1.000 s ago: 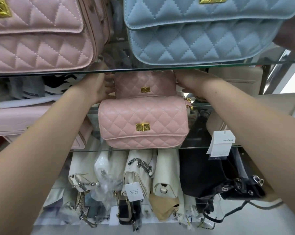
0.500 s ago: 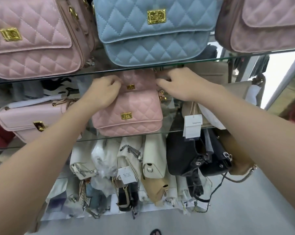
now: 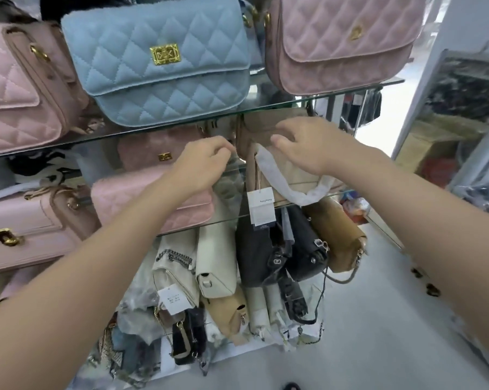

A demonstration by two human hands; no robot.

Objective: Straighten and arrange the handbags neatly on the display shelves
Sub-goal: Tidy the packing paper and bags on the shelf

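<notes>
Your right hand (image 3: 302, 147) is curled over the top of the tan bag (image 3: 265, 130) and grips it. The bag is on the middle glass shelf (image 3: 232, 218), toward the right, tucked just under the upper glass shelf (image 3: 336, 94), so there's little headroom. It sits broadside, long axis left to right. Its white-wrapped strap (image 3: 282, 178) droops over the shelf's front edge, and one paper tag (image 3: 261, 205) hangs below.

Your left hand (image 3: 201, 164) hovers at the narrow gap left of the tan bag, fingers curled beside some clear plastic (image 3: 229, 181). You can't tell whether it pinches anything.

Past the gap there are two quilted ones, the front pink bag (image 3: 153, 198) and the back pink bag (image 3: 158, 147), then one smooth pink bag (image 3: 26, 229).

Up top there are three quilted bags: the left pink bag (image 3: 18, 88), the blue bag (image 3: 164, 60) and the right pink bag (image 3: 341, 40).
</notes>
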